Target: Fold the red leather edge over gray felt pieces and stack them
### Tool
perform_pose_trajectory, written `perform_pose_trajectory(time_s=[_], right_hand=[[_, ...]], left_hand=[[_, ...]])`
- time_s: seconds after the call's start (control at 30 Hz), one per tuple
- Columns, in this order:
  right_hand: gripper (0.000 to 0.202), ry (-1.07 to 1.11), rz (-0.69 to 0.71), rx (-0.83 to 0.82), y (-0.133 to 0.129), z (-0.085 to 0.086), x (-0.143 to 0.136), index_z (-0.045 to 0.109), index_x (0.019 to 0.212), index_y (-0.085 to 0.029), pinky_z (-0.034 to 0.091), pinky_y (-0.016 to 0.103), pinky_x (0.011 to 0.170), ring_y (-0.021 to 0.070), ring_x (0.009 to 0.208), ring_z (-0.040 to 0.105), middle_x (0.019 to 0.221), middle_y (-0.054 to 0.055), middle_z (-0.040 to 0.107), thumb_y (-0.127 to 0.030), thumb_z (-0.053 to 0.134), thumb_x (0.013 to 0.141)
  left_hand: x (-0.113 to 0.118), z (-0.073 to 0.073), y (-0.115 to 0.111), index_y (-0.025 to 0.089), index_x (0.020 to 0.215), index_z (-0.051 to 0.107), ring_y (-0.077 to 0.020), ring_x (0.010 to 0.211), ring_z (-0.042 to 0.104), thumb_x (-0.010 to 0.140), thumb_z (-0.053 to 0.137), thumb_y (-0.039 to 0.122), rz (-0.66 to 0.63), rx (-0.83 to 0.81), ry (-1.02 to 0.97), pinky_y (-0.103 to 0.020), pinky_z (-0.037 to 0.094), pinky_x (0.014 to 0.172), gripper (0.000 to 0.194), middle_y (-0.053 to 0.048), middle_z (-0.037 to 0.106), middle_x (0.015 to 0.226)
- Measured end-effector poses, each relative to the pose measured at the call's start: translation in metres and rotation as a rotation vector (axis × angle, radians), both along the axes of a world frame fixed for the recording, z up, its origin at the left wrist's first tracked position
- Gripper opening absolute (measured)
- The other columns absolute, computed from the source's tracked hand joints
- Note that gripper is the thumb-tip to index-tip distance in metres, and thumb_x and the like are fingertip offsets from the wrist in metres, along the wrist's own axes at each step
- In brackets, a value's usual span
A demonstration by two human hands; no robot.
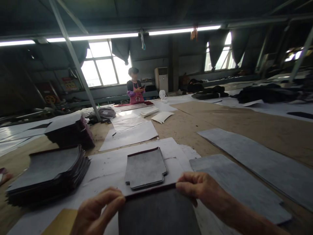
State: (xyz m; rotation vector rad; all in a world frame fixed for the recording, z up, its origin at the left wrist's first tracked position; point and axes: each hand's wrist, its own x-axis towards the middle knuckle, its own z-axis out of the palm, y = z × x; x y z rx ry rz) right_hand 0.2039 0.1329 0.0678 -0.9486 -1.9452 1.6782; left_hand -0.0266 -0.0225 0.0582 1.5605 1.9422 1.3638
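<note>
Between my two hands hangs a dark grey cut fabric panel (pixel 158 212) with a dark strip along its top edge. My left hand (pixel 97 210) pinches the panel's top left corner between thumb and fingers. At the opposite corner my right hand (pixel 199 187) grips the same edge. Just beyond lies a small stack of grey panels (pixel 145 168) with notched lower corners and a dark red far edge. The panel's lower part runs out of view.
At left stands a tall stack of grey panels (pixel 52 166), with a dark bundle (pixel 73 132) behind. Long grey pieces (pixel 234 182) lie at right on the brown-covered table (pixel 195 114). Across it a person in a pink apron (pixel 136 94) holds a dark object. A hand (pixel 5 176) shows far left.
</note>
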Motion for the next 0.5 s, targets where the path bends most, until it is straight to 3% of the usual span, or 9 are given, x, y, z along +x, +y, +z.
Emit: perform_pose_trajectory(time_s=[0.1,0.17,0.33,0.5], right_hand=[[0.023,-0.018,-0.033,0.091,0.026,0.011,-0.027,0.054,0.065,-0.013,0.032,0.020,0.045,0.0057,0.046,0.037,0.055,-0.004,0.044,-0.035,0.054,0.073],[0.020,-0.054,-0.076,0.165,0.048,0.010,-0.049,0.054,0.068,-0.013,0.033,0.020,0.045,0.0057,0.047,0.039,0.055,-0.004,0.045,-0.031,0.053,0.076],[0.019,-0.218,-0.233,0.400,0.091,-0.007,-0.094,0.056,0.082,-0.012,0.045,0.025,0.059,0.0100,0.063,0.053,0.073,-0.001,0.055,-0.031,0.053,0.085],[0.021,-0.352,-0.318,0.614,0.101,-0.018,-0.112,0.059,0.093,-0.014,0.046,0.037,0.079,0.0159,0.088,0.057,0.096,0.004,0.059,-0.034,0.051,0.087]], left_hand=[[-0.019,0.021,0.033,0.017,0.062,0.063,-0.0141,0.061,0.052,0.074,0.055,0.051,0.040,-0.142,-0.096,-0.022,0.043,0.060,0.037,0.000,0.058,0.060],[-0.033,0.024,0.061,0.016,0.059,0.062,-0.0137,0.057,0.050,0.070,0.054,0.052,0.114,-0.145,-0.043,-0.023,0.040,0.057,0.039,0.000,0.055,0.055],[-0.059,0.000,0.120,0.016,0.062,0.066,-0.0170,0.059,0.052,0.067,0.054,0.046,0.274,-0.126,0.113,-0.026,0.035,0.058,0.032,0.000,0.057,0.054],[-0.066,-0.022,0.139,0.020,0.069,0.067,-0.0180,0.070,0.056,0.074,0.055,0.033,0.420,-0.117,0.250,-0.028,0.037,0.067,0.019,-0.001,0.064,0.068]])
